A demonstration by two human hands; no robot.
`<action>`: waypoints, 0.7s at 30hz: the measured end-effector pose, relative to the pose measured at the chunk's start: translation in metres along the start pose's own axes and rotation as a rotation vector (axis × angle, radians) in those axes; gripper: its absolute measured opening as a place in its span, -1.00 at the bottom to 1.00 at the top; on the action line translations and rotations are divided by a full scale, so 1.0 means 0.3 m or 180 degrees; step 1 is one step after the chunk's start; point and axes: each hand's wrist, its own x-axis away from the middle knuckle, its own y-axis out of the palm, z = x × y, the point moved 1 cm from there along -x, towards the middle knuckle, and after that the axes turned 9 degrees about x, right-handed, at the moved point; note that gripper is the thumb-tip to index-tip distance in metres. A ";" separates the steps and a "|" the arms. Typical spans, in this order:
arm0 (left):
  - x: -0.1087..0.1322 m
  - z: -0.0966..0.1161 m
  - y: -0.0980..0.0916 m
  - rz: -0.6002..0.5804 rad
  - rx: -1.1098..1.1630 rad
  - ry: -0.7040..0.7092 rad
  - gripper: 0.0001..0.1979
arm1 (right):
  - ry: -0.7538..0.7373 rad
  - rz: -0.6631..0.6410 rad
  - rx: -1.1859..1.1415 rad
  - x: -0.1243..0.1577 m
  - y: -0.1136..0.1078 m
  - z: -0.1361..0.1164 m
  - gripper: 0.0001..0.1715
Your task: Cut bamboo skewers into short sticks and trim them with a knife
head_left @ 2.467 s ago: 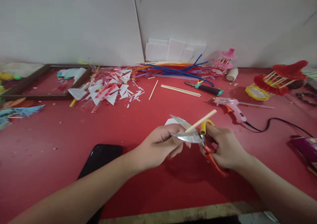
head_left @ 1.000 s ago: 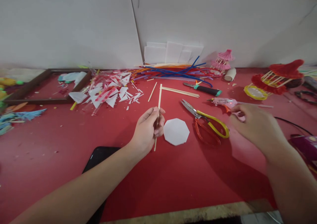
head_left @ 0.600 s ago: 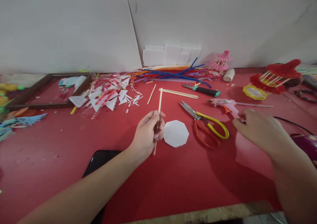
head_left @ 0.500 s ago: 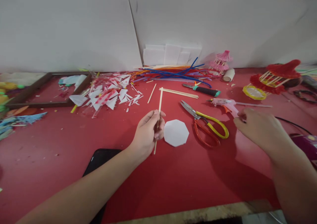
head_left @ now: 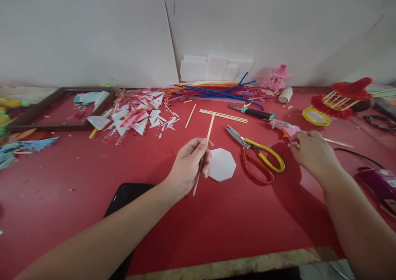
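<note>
My left hand pinches a thin wooden stick that points away from me, above the red table. Just right of that hand lies a white octagonal paper piece. Scissors with yellow and red handles lie open to its right. My right hand is closed round the pink glue gun, whose nozzle points left; the fingers hide its grip.
A black phone lies under my left forearm. More sticks, a craft knife, coloured straws and white paper scraps lie further back. A red stick lantern stands at the far right, a wooden frame at the left.
I put the scissors down on the table and my right hand went to the glue gun and took hold of it. The stick in my left hand has tilted slightly right.
</note>
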 end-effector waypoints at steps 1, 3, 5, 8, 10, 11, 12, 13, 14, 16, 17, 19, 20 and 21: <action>0.001 -0.001 0.000 -0.0026 -0.0028 -0.0010 -0.81 | -0.0004 0.0067 -0.0021 -0.001 0.003 0.003 -0.74; 0.004 -0.004 0.000 -0.0098 -0.0081 -0.0018 -0.81 | -0.0051 0.0203 -0.0065 -0.003 0.005 0.002 -0.76; 0.009 -0.009 0.005 -0.0196 -0.0120 -0.0009 -0.81 | -0.0074 0.0375 -0.0113 -0.002 -0.002 -0.013 -0.78; 0.019 -0.019 0.015 -0.0405 -0.0220 -0.0048 -0.84 | -0.0081 0.0715 -0.0288 0.007 -0.028 -0.070 -0.74; 0.026 -0.023 0.021 -0.0536 -0.0321 -0.0123 -0.84 | -0.0368 0.0964 -0.0671 0.017 -0.045 -0.120 -0.78; 0.030 -0.024 0.024 -0.0586 -0.0365 -0.0160 -0.84 | -0.0542 0.1044 -0.0859 0.023 -0.049 -0.142 -0.81; 0.032 -0.023 0.025 -0.0627 -0.0396 -0.0191 -0.84 | -0.0651 0.1093 -0.0974 0.027 -0.049 -0.158 -0.84; 0.034 -0.022 0.025 -0.0658 -0.0407 -0.0209 -0.84 | -0.0729 0.1115 -0.1052 0.030 -0.047 -0.168 -0.85; 0.035 -0.021 0.025 -0.0673 -0.0407 -0.0214 -0.84 | -0.0746 0.1113 -0.1064 0.031 -0.041 -0.170 -0.86; 0.034 -0.019 0.021 -0.0676 -0.0386 -0.0199 -0.85 | -0.0674 0.1102 -0.1034 0.024 -0.027 -0.153 -0.86; 0.033 -0.019 0.019 -0.0669 -0.0381 -0.0191 -0.85 | -0.0611 0.1097 -0.1014 0.015 -0.021 -0.138 -0.86; 0.030 -0.021 0.014 -0.0645 -0.0384 -0.0182 -0.85 | -0.0453 0.1078 -0.0976 -0.016 -0.021 -0.103 -0.85; 0.028 -0.023 0.013 -0.0637 -0.0388 -0.0184 -0.85 | -0.0421 0.1052 -0.0954 -0.039 -0.028 -0.088 -0.84; 0.026 -0.025 0.012 -0.0629 -0.0389 -0.0179 -0.84 | -0.0432 0.1020 -0.0936 -0.068 -0.040 -0.076 -0.83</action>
